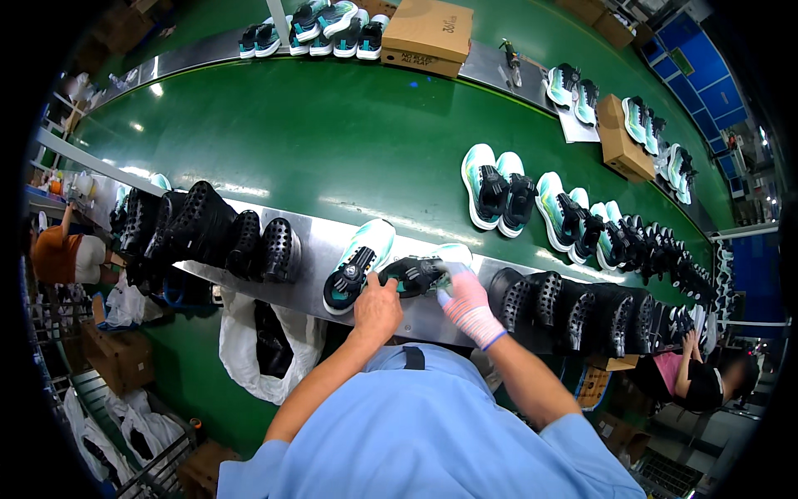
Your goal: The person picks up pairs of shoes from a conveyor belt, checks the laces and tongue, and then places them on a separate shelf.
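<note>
A black and mint-green sneaker (414, 274) lies on its side on the metal ledge in front of me, its toe pointing right. My bare left hand (379, 309) grips it at the heel opening, fingers closed. My right hand (470, 306), in a striped white and pink knit glove, is at the sneaker's front part; its fingertips are smeared by motion, so their grip cannot be made out. Just left of it, a matching sneaker (362, 264) rests with its toe pointing away and a round dial on its tongue. No hand touches that one.
Black boot-like pieces with round holes stand along the ledge, left (199, 229) and right (573, 312). Pairs of sneakers (497, 193) line the green belt (307, 158). Beyond are a cardboard box (426, 33) and more shoes. Below the ledge hangs a white bag (241, 349). People work at both sides.
</note>
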Demonstrator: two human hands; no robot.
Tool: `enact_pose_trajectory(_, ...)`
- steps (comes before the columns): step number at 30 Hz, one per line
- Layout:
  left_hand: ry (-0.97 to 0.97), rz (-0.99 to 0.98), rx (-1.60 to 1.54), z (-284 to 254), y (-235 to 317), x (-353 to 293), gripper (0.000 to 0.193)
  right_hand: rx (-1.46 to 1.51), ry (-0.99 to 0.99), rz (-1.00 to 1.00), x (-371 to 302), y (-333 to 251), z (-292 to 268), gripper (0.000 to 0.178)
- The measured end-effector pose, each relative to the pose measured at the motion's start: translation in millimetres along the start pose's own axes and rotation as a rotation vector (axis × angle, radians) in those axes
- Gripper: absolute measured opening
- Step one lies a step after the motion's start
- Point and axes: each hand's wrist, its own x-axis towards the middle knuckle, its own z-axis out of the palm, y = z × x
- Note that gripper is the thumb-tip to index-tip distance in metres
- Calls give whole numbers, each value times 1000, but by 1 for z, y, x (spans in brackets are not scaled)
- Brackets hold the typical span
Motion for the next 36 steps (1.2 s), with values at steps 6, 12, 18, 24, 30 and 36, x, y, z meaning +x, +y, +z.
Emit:
enact_pose_trajectory(6, -60, 65, 70, -5, -1, 7, 21, -142, -321, -460, 54, -16, -25, 64)
enact_pose_trajectory(12, -83, 92, 95, -6, -2, 13, 21, -235, -388, -389, 53, -27, -21, 66)
enact_pose_trajectory(18, -45, 131, 71, -16, 5, 12, 21, -126, -479, -376, 54, -9, -30, 56)
enact_pose_trajectory(24, -97, -271, -403, -20, 31, 31, 36, -36, -138, -240, 25, -1, -19, 59)
enact_pose_trajectory(30, -493, -530, -637, -27, 20, 67, 44, 2, 45, 457, -26, -13, 22, 93)
enact_pose_trajectory(36, -594, -652, -629, -26, 34, 82, 29, -58, 0, 311, -23, 4, 30, 89)
